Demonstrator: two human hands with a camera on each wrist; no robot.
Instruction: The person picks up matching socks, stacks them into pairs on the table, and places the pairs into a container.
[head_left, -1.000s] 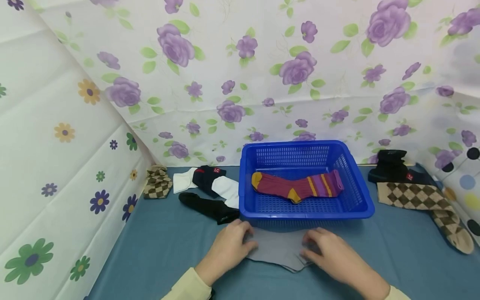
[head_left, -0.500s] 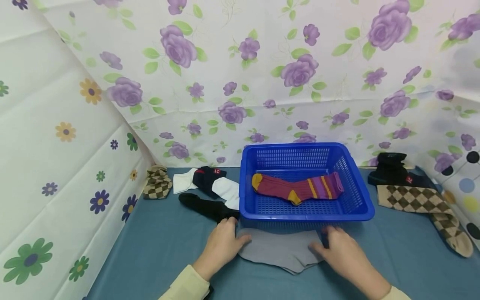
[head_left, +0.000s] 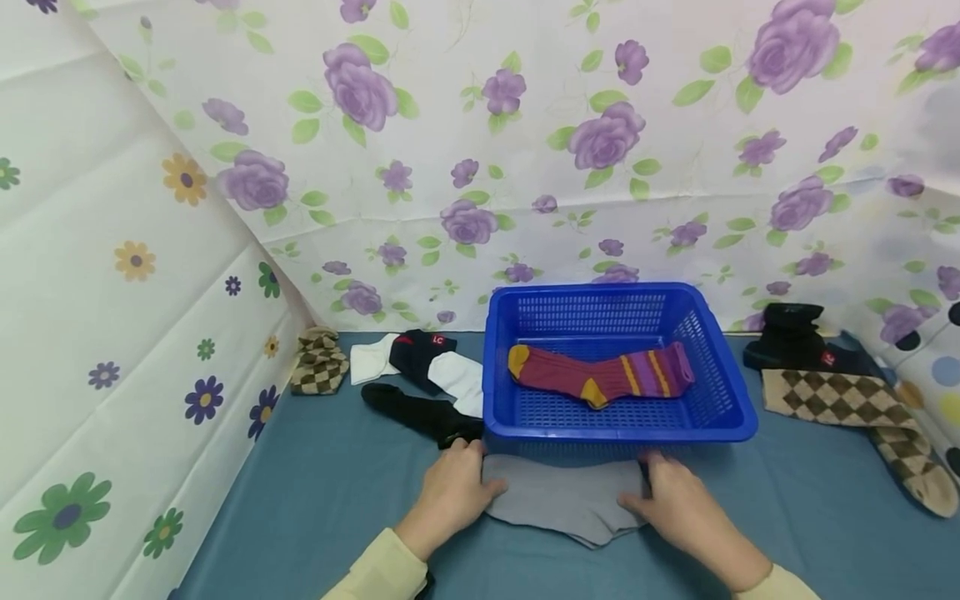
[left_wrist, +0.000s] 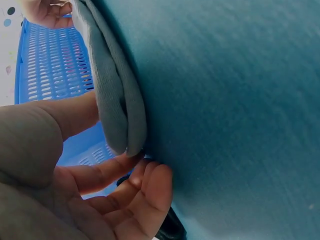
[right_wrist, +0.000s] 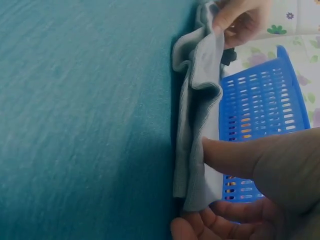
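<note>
on the table [head_left: 300,500], behind the front socks [head_left: 562,496], sits the basket [head_left: 621,434] (another sock [head_left: 555,371] inside).

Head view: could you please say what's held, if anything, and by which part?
Grey socks: left hand holds the toe end, right hand the cuff end.

Hands [head_left: 453,487] [head_left: 677,502] partly cover grey sock [head_left: 562,497]; basket [head_left: 618,434] hides part of white sock [head_left: 459,380].
</note>
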